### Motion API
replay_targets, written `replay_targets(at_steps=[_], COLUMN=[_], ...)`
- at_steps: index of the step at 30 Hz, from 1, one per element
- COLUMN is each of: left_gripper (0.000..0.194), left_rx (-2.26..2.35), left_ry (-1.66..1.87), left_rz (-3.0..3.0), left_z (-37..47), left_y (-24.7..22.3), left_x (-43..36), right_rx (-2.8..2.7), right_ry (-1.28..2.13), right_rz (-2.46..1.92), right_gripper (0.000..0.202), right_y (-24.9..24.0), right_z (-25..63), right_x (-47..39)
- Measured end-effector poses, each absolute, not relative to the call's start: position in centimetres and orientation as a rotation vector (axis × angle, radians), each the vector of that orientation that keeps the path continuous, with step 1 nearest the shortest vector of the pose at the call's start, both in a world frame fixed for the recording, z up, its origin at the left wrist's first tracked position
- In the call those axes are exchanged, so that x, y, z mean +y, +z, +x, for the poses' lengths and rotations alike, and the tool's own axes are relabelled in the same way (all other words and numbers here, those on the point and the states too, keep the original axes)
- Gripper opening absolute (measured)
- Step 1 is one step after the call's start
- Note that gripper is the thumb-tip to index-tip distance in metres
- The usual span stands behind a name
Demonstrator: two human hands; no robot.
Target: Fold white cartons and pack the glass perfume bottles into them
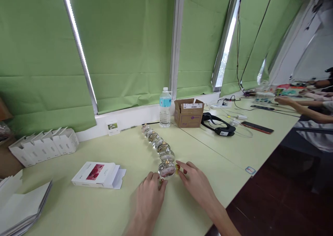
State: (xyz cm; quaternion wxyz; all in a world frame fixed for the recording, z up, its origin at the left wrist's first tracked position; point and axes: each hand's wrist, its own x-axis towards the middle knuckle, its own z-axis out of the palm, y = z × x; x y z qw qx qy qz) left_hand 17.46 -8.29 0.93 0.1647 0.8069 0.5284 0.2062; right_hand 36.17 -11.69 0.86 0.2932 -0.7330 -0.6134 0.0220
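A row of round clear glass bottles with small gold tips [163,148] runs back across the pale table. My left hand [151,194] is at the near end of the row, its fingers pinched round a small item with red and green on it, just in front of the nearest bottle [167,169]. On that bottle's right side, my right hand [195,180] pinches a small yellow and red item [177,168] between thumb and forefinger. To the left lies a white box with a red picture [95,174], its end flap open.
Standing white boxes [45,146] and folded white card [24,208] are at the left. Behind the row stand a water bottle [165,107] and an open cardboard box [189,114]. A black headset [218,125], phone [257,127] and cables lie right, before another person's arms [307,109].
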Motion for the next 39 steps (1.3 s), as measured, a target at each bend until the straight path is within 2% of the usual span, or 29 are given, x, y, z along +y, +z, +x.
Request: replay_targets(at_steps=[10,17,23,39], left_gripper=[0.018,0.021,0.026,0.024], left_rx=[1.519,1.328,1.336,1.337], left_ry=[0.623,0.752,0.782,0.682], left_rz=[2.282,2.127,2.170,2.454], left_z=[17.3,17.2,17.6,17.5], left_y=[0.4,-0.1,0.2,0.8], left_x=[-7.9,-8.1,-8.3,-7.9], right_rx=[-1.602,-1.569,-1.500,-1.477], right_ry=[0.154,0.277,0.308,0.223], right_rz=[-1.895,-1.794,-1.757,-1.758], right_gripper=[0.021,0.028,0.032,0.022], right_y=[-0.7,-0.6,-1.2,-1.3], right_z=[36.1,34.3,34.3,33.6], right_x=[-13.3,-13.8,-13.8,-13.4])
